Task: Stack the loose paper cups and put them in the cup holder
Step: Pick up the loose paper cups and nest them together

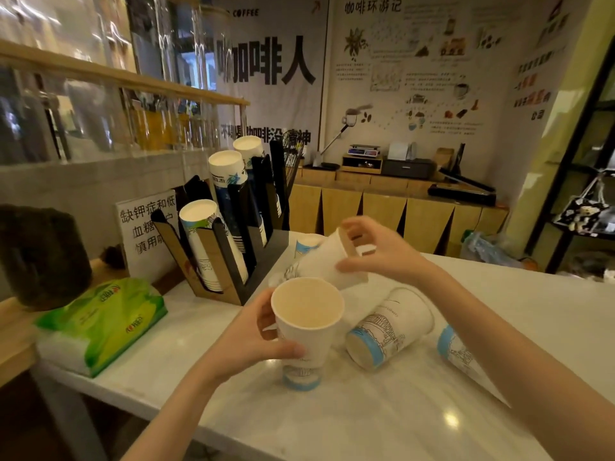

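**Two cups in hand at a café table**

A person's left hand (253, 341) grips an upright paper cup (304, 331) above the white table (382, 424), fingers (286, 350) wrapped round its side, open mouth facing up. The right hand (379, 247) holds a second cup (324, 259) tilted on its side just behind and above the first, thumb and fingers pinching its rim. Two more loose cups lie on the table: one (389, 329) beside the held cup, another (457, 352) partly hidden under the right forearm. A further cup (306, 244) shows behind the tilted one. To the left stands the black-and-brown cup holder (229, 257), its slanted slots already carrying three stacks of cups (229, 181). A green tissue pack (106, 321) rests near the table's left edge.
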The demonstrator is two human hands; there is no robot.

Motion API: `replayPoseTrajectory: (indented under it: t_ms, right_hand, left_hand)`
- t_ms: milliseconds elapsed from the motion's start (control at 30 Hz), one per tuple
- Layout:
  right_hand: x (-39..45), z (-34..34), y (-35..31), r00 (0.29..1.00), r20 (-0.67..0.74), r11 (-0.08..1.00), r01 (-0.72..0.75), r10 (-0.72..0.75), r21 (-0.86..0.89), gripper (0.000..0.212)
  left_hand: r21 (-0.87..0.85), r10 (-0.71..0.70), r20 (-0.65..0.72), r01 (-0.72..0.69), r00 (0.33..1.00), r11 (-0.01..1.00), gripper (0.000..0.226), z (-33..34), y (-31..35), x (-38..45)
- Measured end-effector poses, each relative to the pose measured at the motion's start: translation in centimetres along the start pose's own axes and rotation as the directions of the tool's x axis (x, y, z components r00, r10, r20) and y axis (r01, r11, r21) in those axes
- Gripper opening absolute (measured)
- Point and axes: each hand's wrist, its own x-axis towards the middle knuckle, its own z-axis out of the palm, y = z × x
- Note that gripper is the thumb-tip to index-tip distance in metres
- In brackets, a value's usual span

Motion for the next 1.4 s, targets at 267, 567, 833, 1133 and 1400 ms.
replayPoseTrajectory:
  t_ms: [267, 567, 833, 1133, 1400]
  right_hand:
    - [-0.7, -4.9, -6.9, 0.932, -0.317, 0.975, 0.209, -0.176, 0.071, 0.077]
    - [-0.7, 1.8, -6.0, 0.986, 0.042, 0.983, 0.165, -0.162, -0.084, 0.085]
    - [-1.5, 5.8, -2.8, 0.994, 0.101, 0.998, 0.048, -0.043, -0.05, 0.086]
    - [-3.0, 1.8, -1.4, 0.998, 0.014, 0.998, -0.053, 0.054, -0.016, 0.093]
    - [-9.0, -5.5, 3.7, 0.944, -0.159, 0.951, -0.302, 0.288, -0.071, 0.072]
  left_hand:
    - [0.024, 0.021, -0.185, -0.016, 0.983, 1.0, 0.071, 1.3, -1.1, 2.2]
    - [0.028, 0.025, -0.185, -0.02, 0.982, 0.999, 0.063, 1.4, -1.2, 2.2]
    - [0.015, -0.001, -0.199, 0.004, 0.98, 1.0, 0.074, 1.6, -1.4, 1.8]
    - [0.35, 0.207, -0.302, -0.094, 0.931, 0.932, 0.113, 2.2, 2.8, 0.5]
    - [0.637, 0.56, 0.056, -0.462, 0.826, 0.617, 0.078, 9.2, 8.8, 2.8]
